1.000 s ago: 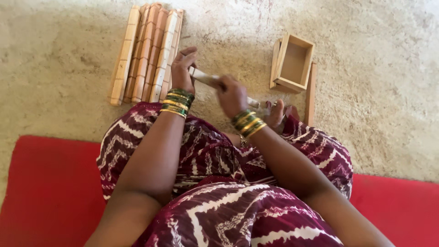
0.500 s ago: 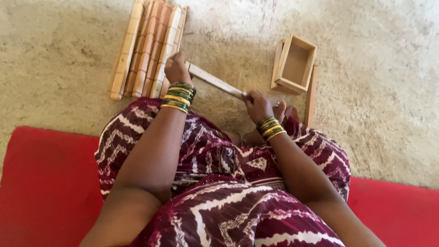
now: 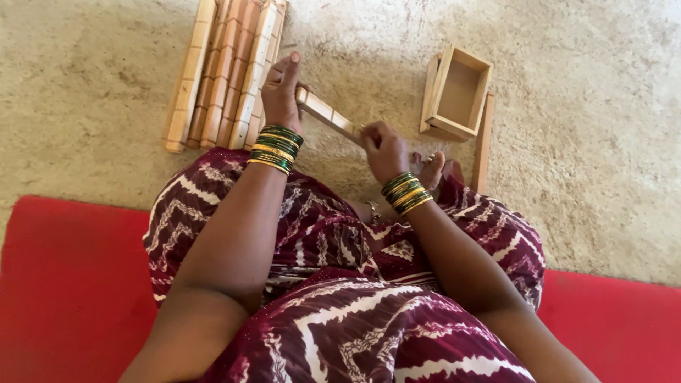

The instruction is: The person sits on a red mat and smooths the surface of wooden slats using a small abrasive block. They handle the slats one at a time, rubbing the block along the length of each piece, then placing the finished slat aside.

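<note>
I hold a notched wooden strip (image 3: 328, 113) between both hands, just above the sandy ground. My left hand (image 3: 282, 92) grips its far left end, next to a row of similar notched wooden strips (image 3: 225, 71) lying side by side. My right hand (image 3: 383, 147) pinches the strip's near right end. Green and gold bangles circle both wrists.
A small open wooden box frame (image 3: 460, 93) lies to the right on the ground, with a loose wooden strip (image 3: 484, 142) beside it. I sit cross-legged in a maroon patterned garment on a red mat (image 3: 71, 284). My bare foot (image 3: 434, 170) shows beside the right hand.
My hands have moved apart along the strip: the left went up toward the row of strips, the right slid to the strip's other end. The strip now lies stretched between them.
</note>
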